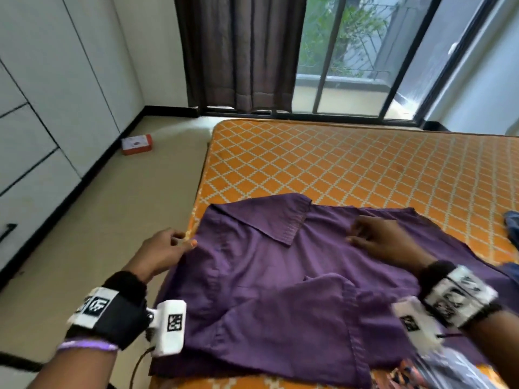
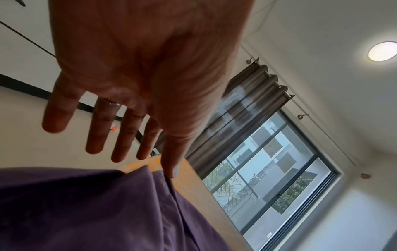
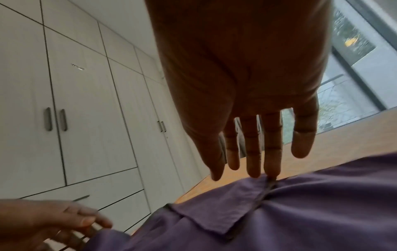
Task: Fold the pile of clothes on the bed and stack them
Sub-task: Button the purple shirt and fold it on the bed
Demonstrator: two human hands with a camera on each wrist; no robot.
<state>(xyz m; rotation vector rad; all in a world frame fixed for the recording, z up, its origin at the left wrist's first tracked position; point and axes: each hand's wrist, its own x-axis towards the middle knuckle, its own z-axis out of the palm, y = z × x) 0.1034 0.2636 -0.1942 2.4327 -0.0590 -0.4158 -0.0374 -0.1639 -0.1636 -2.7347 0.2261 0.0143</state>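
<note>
Under both hands, at the near left corner of the bed (image 1: 365,169): 1 purple shirt (image 1: 266,290), collared, spread flat with 1 short sleeve folded over its front; its left edge runs along the mattress edge. Containers: 1 small white-and-orange box (image 1: 136,144) on the floor (image 1: 84,248), closed, contents not visible, well apart from the fingers. Left hand (image 1: 161,254): held at the shirt's left edge, over the side of the bed; the left wrist view shows 4 fingers (image 2: 96,135) straight and slightly spread, holding nothing, with the thumb tip touching the cloth edge. Right hand (image 1: 376,240): lying on the shirt just right of the collar (image 1: 280,223), palm down; the right wrist view shows its fingers (image 3: 253,152) extended and close together, tips touching the cloth near the collar, gripping nothing. Each wrist carries 1 black strap with white marker blocks. Beyond the right fingertips: orange mattress cover with a white diamond pattern. Right of that hand, at the frame edge: blue cloth (image 1: 512,228); near the right wrist, a patterned fabric (image 1: 449,372), partly visible. Room: white cupboard doors (image 1: 42,108) left of the left hand, beige floor, brown curtain (image 1: 238,51) and sliding glass window (image 1: 351,51) beyond the bed, 1 round ceiling light (image 2: 382,51).
</note>
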